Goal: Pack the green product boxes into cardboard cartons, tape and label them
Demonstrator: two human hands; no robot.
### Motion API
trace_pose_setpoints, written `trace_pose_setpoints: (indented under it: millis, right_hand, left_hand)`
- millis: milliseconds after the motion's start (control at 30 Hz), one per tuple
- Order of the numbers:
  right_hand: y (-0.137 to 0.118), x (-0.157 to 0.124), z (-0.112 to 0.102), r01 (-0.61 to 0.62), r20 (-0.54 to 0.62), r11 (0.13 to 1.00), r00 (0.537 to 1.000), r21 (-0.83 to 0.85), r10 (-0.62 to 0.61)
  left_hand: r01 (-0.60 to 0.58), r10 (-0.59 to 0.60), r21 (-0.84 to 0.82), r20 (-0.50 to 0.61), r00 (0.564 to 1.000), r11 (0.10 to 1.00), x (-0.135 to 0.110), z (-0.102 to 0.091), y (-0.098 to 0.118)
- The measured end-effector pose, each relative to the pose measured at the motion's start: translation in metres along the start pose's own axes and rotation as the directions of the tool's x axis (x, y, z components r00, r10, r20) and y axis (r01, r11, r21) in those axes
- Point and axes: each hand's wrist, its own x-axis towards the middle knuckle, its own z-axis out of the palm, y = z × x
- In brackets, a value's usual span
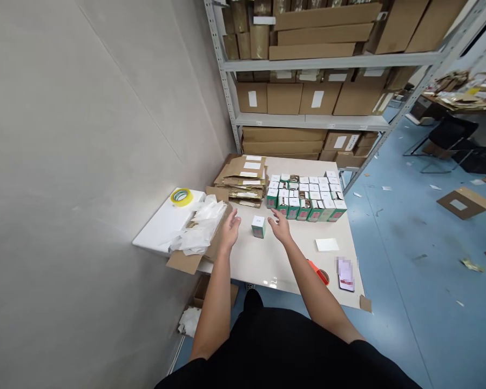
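Note:
A small green and white carton [258, 227] stands upright by itself on the table [255, 265]. My left hand [230, 229] is to its left, fingers apart and nothing held. On the other side, my right hand [279, 226] hovers with spread fingers, also without anything in it. Gaps show between both hands and the carton. Just beyond my right hand, rows of similar cartons [294, 205] stand packed together, some with their tops open. Beside my left hand is an open cardboard box [216, 237] with white plastic bags [202, 224] in it.
Flat brown mailers [243, 175] are stacked at the back left. Yellow tape [182, 197] lies on a white surface at left. A white card [326, 245], an orange tape dispenser [319, 272] and a phone [345, 274] lie at right. Shelving [308, 120] with boxes stands behind.

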Motion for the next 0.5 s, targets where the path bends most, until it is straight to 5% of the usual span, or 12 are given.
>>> trace_pose_setpoints:
  millis: [267,500]
  right_hand:
    - [-0.025,0.076,0.064,0.041,0.002,0.998,0.999,-0.050,-0.041]
    - [-0.031,0.155,0.113,0.093,-0.002,0.985,0.996,-0.144,-0.095]
  left_hand:
    - [-0.002,0.002,-0.009,0.035,0.999,1.000,0.098,-0.047,0.006]
    - [0.018,-0.041,0.091,0.255,0.966,0.996,0.213,-0.067,-0.006]
